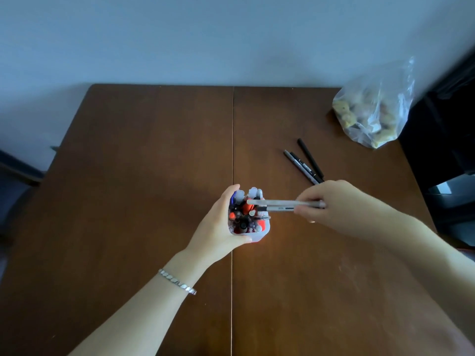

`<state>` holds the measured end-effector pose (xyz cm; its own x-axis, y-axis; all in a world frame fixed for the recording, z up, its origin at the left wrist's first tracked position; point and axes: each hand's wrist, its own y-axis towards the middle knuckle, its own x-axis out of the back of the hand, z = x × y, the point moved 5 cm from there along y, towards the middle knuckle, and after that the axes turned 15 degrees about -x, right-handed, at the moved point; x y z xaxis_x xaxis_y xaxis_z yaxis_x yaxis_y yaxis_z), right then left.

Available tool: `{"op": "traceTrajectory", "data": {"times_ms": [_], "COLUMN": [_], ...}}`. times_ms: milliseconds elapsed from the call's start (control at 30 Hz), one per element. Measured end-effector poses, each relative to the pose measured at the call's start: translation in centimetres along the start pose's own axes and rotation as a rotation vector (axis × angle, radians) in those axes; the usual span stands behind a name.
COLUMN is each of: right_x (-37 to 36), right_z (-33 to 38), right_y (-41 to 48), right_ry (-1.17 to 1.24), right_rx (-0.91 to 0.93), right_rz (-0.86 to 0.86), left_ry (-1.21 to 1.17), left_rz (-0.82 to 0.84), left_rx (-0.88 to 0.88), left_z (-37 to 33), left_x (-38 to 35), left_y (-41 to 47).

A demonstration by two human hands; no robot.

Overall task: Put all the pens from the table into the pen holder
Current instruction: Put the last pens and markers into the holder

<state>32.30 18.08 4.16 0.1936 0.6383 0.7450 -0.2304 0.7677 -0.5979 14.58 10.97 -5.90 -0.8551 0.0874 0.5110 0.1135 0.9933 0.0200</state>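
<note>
Left hand (pixel 221 222) wraps the holder (pixel 259 233); right hand (pixel 334 204) pinches two pens (pixel 277 205) at its 3 o'clock, tips over it.

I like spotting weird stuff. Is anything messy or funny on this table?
Nothing spilled or broken. The pen holder looks crammed, and three dark pens lie loose beside a plastic bag.

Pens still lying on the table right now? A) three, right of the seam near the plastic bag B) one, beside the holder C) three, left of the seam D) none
A: three dark pens lie right of the table's seam, short of the plastic bag, beyond the right hand.
</note>
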Motion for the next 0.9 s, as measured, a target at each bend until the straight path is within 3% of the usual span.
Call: {"op": "traceTrajectory", "data": {"times_ms": [200,333,533,733,800,900], "right_x": [-3.5,-3.3,-3.0,-2.3,-2.7,-3.6], "right_z": [5.0,7.3,5.7,4.2,4.4,5.0], "right_y": [2.8,3.9,2.3,2.5,2.9,2.8], "right_ry": [-0.348,-0.292,-0.061,-0.091,-0.103,-0.086], "right_rx": [-0.134,-0.115,-0.124,-0.215,-0.187,0.029], "right_rz": [0.104,0.122,-0.106,-0.162,-0.281,-0.612], "left_ry": [-0.046,0.019,-0.073,0.297,0.266,0.162], "left_rz": [0.014,0.017,-0.002,0.02,-0.011,0.017], "left_rx": [0.004,-0.043,-0.113,-0.326,-0.308,-0.27], "left_z": [0.0,0.1,-0.2,-2.1,-2.1,-1.3], "left_x": [-0.1,-0.2,0.0,-1.8,-1.9,-2.0], "left_y": [-0.1,0.0,-0.2,0.9,0.9,0.6]}}
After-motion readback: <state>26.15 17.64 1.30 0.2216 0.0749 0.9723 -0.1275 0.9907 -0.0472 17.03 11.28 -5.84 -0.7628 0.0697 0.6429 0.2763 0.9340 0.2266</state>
